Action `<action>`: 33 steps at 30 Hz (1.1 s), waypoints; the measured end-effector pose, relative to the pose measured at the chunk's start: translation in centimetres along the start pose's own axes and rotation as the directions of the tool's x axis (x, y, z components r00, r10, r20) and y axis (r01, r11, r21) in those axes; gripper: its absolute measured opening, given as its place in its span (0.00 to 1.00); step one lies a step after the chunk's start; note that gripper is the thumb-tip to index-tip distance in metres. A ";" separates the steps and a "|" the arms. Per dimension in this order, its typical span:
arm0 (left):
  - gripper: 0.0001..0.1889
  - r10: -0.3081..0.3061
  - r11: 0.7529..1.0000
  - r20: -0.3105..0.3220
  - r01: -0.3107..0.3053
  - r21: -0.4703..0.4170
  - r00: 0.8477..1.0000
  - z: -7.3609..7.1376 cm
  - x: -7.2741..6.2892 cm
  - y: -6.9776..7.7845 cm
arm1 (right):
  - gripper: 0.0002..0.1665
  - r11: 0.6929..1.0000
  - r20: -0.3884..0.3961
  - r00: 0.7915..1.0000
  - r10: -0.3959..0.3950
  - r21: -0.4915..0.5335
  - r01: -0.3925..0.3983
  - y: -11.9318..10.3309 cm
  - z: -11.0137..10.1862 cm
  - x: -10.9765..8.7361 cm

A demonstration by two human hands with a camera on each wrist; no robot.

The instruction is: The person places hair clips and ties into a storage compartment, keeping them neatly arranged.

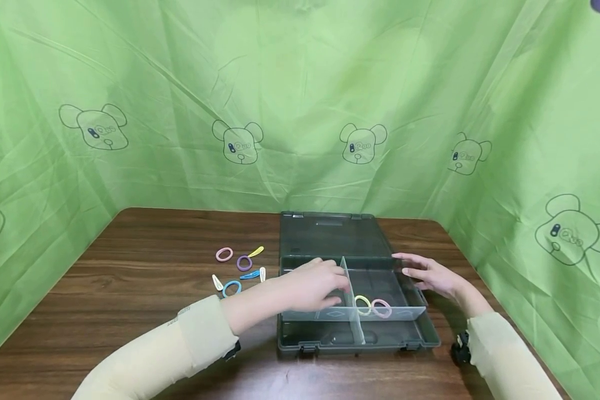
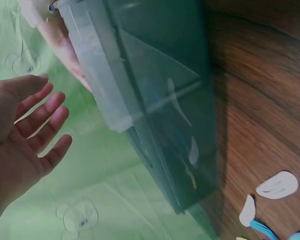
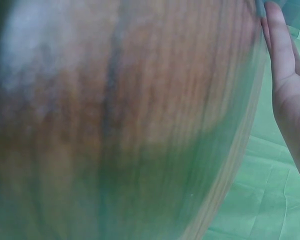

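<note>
A dark translucent box (image 1: 355, 349) lies with its lid (image 1: 332, 236) folded back. Over its left compartments hovers my left hand (image 1: 316, 284), fingers relaxed and apart, with nothing in them in the left wrist view. My right hand (image 1: 437, 278) rests at the box's right side, fingers extended along the edge. A yellow hair tie (image 1: 363, 296) and a pink hair tie (image 1: 381, 300) are in a right compartment, beside the clear divider (image 1: 349, 283). Faint pale and yellow shapes show on the box wall (image 2: 155, 165); I cannot tell whether they are inside or reflected.
Left of the box on the wooden table (image 1: 130, 255) lie a pink hair tie (image 1: 218, 254), a purple one (image 1: 238, 263), a blue one (image 1: 224, 289), a yellow snap clip (image 1: 256, 251), a blue clip (image 1: 250, 275) and white clips (image 1: 217, 283). Green cloth (image 1: 300, 183) surrounds the table.
</note>
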State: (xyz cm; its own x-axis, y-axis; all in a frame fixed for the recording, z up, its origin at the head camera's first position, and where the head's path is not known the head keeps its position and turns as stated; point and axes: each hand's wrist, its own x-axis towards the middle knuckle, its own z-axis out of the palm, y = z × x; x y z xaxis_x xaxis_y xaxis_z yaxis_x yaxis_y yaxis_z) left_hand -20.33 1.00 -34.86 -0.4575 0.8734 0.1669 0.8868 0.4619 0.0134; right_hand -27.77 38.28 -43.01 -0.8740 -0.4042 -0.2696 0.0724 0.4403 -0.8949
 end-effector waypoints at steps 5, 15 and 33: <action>0.10 -0.013 0.999 -0.056 0.016 0.050 0.998 -0.3 -1.6 -0.8 | 0.32 1.000 0.007 1.000 -0.005 -0.005 0.005 0.0 0.0 0.1; 0.10 -0.010 0.998 -0.202 -0.003 -0.061 0.979 -1.1 -5.3 -3.5 | 0.32 1.000 0.022 1.000 -0.006 0.004 0.006 0.4 0.1 0.3; 0.14 -0.160 0.975 -0.421 0.076 -0.209 0.893 0.2 -12.1 -10.1 | 0.32 1.000 0.022 1.000 -0.016 0.000 0.016 0.5 -0.1 0.2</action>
State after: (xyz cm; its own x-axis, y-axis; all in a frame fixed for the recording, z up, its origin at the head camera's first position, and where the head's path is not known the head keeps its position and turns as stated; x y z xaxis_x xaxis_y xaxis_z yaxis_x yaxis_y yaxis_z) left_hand -23.77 -14.17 -37.25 -0.5229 0.6408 0.5621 0.8434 0.4846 0.2321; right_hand -27.95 38.50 -43.48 -0.8643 -0.4287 -0.2633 0.0589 0.4335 -0.8992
